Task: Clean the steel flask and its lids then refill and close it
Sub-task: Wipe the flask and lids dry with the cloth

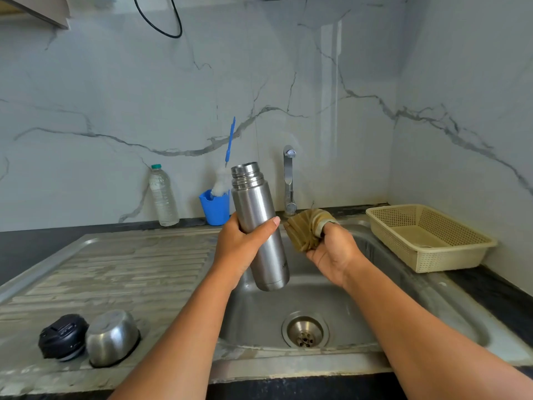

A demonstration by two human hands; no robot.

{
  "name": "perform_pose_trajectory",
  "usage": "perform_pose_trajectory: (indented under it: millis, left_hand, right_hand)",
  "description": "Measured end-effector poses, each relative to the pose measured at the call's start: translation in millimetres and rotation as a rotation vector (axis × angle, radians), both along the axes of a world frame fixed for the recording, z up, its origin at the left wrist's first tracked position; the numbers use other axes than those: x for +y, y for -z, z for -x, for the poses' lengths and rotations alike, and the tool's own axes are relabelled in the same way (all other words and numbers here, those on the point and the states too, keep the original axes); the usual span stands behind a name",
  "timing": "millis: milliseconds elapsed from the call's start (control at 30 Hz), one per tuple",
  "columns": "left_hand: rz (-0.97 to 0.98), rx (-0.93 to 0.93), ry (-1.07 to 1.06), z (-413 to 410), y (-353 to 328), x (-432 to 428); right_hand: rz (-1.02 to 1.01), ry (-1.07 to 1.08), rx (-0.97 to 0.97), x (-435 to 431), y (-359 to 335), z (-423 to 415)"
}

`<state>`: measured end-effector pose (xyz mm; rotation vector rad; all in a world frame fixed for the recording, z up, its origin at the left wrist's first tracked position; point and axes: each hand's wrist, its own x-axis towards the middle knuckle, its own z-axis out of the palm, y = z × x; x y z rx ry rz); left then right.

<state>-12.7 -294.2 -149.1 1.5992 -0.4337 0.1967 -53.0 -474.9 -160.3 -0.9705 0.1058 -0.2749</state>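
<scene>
Gripping the open steel flask (257,223) mid-body above the sink (403,321), left hand (242,249); right hand (331,252) clutches folded cloth (305,229)

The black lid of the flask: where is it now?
In the head view the black lid lies at the lower left on the draining board, just left of the steel cap.

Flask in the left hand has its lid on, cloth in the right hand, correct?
No: the head view shows the flask with no lid on, its threaded mouth bare. The left hand holds it, the right hand grips the cloth.
</scene>
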Motion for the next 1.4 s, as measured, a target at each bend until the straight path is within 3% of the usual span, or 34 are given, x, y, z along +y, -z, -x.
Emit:
perform_pose_trajectory:
  millis: [467, 800, 1067, 1400]
  left_hand:
    - [-0.086, -0.141, -0.180, 37, -49, 16]
    - [-0.106, -0.250, -0.458, 76, -106, 166]
    - [-0.249, -0.162, -0.789, 79, -71, 309]
    - [-0.252, -0.024, -0.869, 64, -19, 346]
  right_hand:
    - [0.377, -0.034, -0.068, 35, -24, 34]
    - [0.742, -0.099, -0.209, 164, -69, 52]
    - [0.951, -0.211, -0.256, 254, -70, 60]
    - [1.049, -0.203, -0.200, 277, -53, 56]
